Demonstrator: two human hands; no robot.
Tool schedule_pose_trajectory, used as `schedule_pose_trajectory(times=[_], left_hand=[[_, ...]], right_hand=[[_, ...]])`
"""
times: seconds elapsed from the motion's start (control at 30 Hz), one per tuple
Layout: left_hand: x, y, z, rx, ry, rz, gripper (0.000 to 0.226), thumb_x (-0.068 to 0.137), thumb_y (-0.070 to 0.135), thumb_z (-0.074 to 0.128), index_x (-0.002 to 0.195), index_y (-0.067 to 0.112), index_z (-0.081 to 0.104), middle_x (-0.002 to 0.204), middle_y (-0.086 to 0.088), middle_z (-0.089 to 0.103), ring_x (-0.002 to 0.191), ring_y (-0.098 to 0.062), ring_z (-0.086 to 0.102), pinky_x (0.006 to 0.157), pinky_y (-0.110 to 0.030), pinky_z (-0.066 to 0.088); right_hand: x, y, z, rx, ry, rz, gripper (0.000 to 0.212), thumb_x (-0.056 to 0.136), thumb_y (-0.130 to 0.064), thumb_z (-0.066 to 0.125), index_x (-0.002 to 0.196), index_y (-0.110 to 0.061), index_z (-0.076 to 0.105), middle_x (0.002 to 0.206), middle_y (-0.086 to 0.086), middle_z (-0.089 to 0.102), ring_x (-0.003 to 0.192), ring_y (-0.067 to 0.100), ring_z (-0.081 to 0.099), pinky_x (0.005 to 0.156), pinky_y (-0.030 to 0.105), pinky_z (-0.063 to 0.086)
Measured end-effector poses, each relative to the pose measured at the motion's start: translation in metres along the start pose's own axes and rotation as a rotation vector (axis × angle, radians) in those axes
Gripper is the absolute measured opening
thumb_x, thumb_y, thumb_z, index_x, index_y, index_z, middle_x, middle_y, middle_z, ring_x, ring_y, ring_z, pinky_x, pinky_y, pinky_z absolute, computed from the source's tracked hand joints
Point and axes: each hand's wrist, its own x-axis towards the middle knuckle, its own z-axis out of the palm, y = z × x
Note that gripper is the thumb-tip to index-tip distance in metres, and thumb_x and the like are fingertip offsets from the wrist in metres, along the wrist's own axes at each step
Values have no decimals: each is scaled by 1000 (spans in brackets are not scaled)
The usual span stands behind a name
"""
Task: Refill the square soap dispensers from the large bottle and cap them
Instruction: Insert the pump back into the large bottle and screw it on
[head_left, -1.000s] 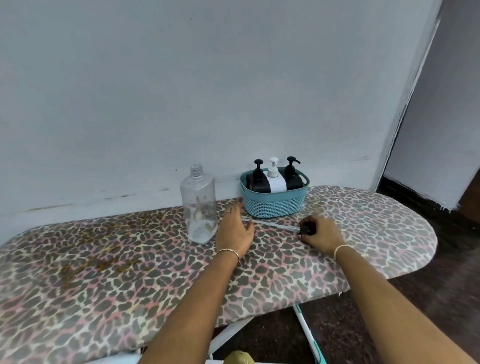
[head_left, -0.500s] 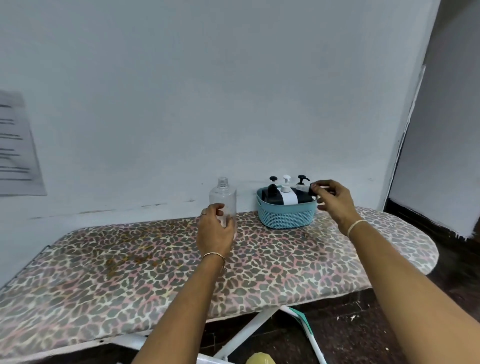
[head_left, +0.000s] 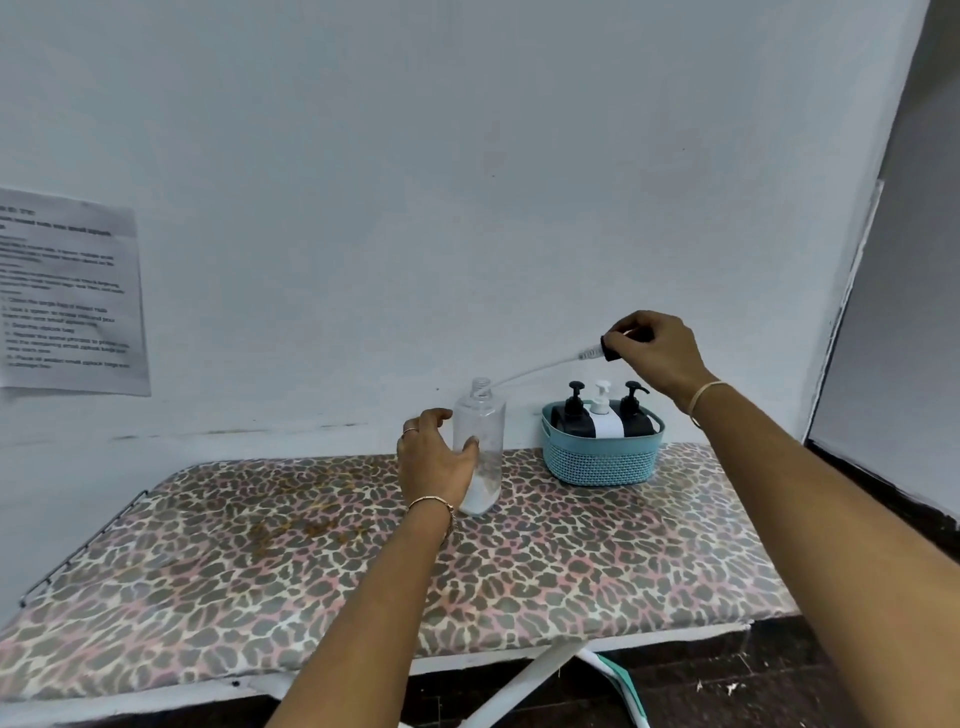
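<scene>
Pump head (head_left: 609, 351) mostly hidden in R hand (head_left: 657, 356); sheet (head_left: 67, 291) txt blurred.

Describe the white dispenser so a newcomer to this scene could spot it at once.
On the leopard-print board, a teal basket stands at the far right, by the wall. Three pump dispensers stand in it; the white dispenser is the middle one, the only one with a white pump, between two black dispensers.
</scene>
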Motion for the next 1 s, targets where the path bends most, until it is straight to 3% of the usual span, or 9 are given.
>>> schedule_pose_trajectory(times=[0.6, 0.73, 0.87, 1.0], left_hand=[[43, 2, 27, -31, -166, -43, 77, 72, 37, 79, 137, 19, 41, 139, -8, 45, 130, -27, 40, 104, -39, 38], [44, 1, 33, -58, -168, -40, 72, 73, 32, 79, 133, 18, 44, 133, -8, 49, 122, -25, 48, 102, -40, 43], [42, 0, 37, -90, -146, -28, 64, 73, 31, 79, 128, 22, 48, 129, -4, 52, 114, -22, 54, 93, -37, 48], [41, -2, 36, -105, -125, -15, 62, 74, 32, 79, 127, 23, 49, 129, -3, 53, 114, -21, 55, 92, -35, 48]], right_hand=[[45, -10, 8, -67, 80, -34, 15, 71, -25, 66, 82, -15, 68, 66, -3, 71, 57, 10, 55, 50, 17, 41], [51, -8, 9, 10, 137, -42, 11, 73, -20, 69, 81, -13, 68, 67, -5, 68, 58, 8, 55, 51, 13, 43], [57, 2, 11, 165, 116, -4, 10, 77, -12, 73, 84, -12, 67, 74, 2, 66, 58, 14, 58, 57, 23, 52], [59, 15, 13, 310, 138, 17, 15, 78, -9, 78, 86, -5, 66, 74, 7, 64, 61, 14, 63, 61, 21, 54]])
